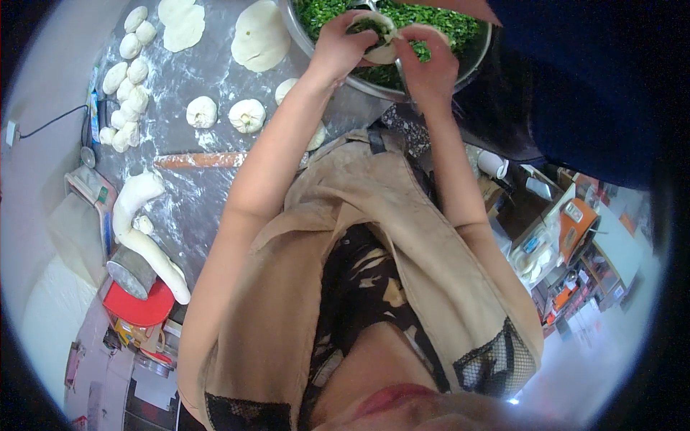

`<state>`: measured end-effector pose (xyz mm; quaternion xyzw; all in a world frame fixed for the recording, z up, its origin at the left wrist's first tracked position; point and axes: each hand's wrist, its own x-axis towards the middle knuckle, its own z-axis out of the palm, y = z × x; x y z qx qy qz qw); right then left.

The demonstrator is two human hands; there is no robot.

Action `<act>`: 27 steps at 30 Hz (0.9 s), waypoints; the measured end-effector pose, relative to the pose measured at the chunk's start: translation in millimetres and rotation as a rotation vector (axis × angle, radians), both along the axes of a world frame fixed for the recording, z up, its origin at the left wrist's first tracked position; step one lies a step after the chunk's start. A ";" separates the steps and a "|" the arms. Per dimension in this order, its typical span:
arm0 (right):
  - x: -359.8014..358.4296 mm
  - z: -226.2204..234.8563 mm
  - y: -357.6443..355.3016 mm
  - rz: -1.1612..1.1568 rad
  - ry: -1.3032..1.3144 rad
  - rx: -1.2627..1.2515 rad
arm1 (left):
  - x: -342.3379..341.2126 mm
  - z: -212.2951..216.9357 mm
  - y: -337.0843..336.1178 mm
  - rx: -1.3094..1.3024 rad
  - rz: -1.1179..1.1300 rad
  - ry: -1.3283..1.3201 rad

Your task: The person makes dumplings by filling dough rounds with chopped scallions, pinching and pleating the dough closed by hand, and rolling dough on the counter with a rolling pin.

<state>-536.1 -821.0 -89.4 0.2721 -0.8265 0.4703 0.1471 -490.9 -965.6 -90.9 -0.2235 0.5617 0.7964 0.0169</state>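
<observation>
Food-prep kitchen, looks like a small shop | floured worktop (194, 194) at ten o'clock, dough balls (128, 79) in rows, rolling pin (201, 160) lying flat | steel bowl (305, 39) of chopped greens at twelve | cluttered shelves (568, 244) at three

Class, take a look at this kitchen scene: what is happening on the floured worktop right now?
A person holds a round dough wrapper filled with chopped greens in both hands, left hand and right hand, pinching its edge over a metal bowl of the same green filling. On the floured worktop lie two closed buns, flat rolled wrappers, small dough pieces, a wooden rolling pin and a long dough rope.
</observation>
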 end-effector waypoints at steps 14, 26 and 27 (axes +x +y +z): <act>-4.4 13.9 3.0 0.101 -0.213 -0.115 | 4.6 16.2 -9.7 0.019 -0.061 0.029; -13.7 -4.8 7.0 0.092 -0.506 -0.218 | -12.2 26.6 -17.4 -0.079 -0.204 -0.037; -15.6 -5.7 6.8 0.096 -0.498 -0.225 | -8.7 19.2 -20.1 0.087 -0.152 -0.026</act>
